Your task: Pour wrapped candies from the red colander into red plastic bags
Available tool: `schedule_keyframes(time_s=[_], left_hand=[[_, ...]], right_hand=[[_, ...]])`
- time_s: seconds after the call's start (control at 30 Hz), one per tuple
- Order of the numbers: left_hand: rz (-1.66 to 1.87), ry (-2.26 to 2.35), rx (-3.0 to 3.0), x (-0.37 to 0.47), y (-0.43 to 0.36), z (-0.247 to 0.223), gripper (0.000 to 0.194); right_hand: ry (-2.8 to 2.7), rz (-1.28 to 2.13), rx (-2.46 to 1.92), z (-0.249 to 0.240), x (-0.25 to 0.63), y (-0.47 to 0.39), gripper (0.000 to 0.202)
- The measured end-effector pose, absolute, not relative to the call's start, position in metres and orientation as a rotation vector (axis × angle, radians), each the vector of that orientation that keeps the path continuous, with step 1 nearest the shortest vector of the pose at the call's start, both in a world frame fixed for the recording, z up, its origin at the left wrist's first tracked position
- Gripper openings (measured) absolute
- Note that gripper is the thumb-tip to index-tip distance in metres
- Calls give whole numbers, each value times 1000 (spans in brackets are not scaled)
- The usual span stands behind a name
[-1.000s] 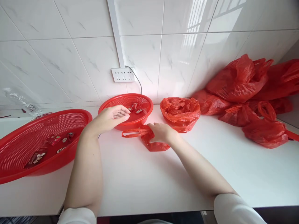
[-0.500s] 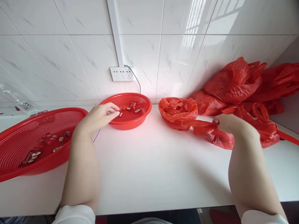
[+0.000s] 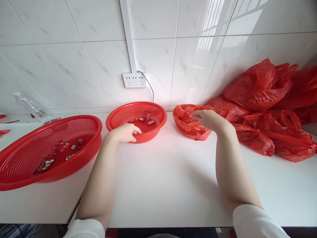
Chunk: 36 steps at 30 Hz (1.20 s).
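My left hand (image 3: pixel 127 133) is at the front rim of a small red plastic basket (image 3: pixel 158 127), its fingers bent and the thumb apart from them. I cannot see anything held in it. Several small wrapped sweets (image 3: pixel 146 117) lie inside this basket. My right hand (image 3: pixel 206 119) has its fingertips pinched at the crumpled red plastic bag (image 3: pixel 189 132) standing open against the wall, a little right of the basket. Some of the bag's inside is covered by that hand.
A larger red basket (image 3: pixel 95 138) with several wrapped packets (image 3: pixel 63 146) stands at the left. Behind it leans a clear plastic bottle (image 3: pixel 33 107). Filled red bags (image 3: pixel 257 86) are piled at the right. A socket strip (image 3: pixel 134 80) with a cable is on the tiled wall.
My right hand let go of the stretched plastic and moved left to the open bag. A small filled bag shifted right. My left hand came back from over the basket to its front rim.
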<state>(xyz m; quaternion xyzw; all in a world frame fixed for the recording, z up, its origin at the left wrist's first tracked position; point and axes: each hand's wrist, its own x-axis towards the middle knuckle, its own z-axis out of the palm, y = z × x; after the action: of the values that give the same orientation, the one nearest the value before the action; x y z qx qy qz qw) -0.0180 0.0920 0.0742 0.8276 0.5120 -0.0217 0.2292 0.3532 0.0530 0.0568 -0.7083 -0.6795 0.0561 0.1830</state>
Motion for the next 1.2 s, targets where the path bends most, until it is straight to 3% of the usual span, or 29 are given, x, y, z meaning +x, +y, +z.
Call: schedule_keyframes(time_s=[0.23,0.4,0.53,0.63,0.73,0.87,0.97,1.03,1.1,1.2], left_hand=[[0,1547,2289,-5,97,69,46],[29,1599,2254,-3,100,65,48],[21,1570,2278,-5,98,67,42],[44,1483,2346,1,92,69,44],[354,1371,2451,20,80,70,51],[797,1063,2585,63,57,59,48],[622,807,2716,90,46,37,54],[469,832,2651,99,45,19,69],[371,893,2557,101,49,3,78],[267,940,2536,99,58,-17,72]], right_hand=[[-1809,321,-2368,19,363,99,39],[-1832,397,-2339,14,376,100,24],[-1754,201,-2215,24,385,96,37],[-1678,-71,-1975,29,386,91,31],[-1649,-151,-1751,35,378,85,23],[-1908,116,-1627,48,356,72,16],[-2300,443,-1597,55,342,61,10],[-2360,519,-1571,57,338,58,13],[-2161,489,-1529,56,337,59,12],[-1577,425,-1307,52,339,70,16]])
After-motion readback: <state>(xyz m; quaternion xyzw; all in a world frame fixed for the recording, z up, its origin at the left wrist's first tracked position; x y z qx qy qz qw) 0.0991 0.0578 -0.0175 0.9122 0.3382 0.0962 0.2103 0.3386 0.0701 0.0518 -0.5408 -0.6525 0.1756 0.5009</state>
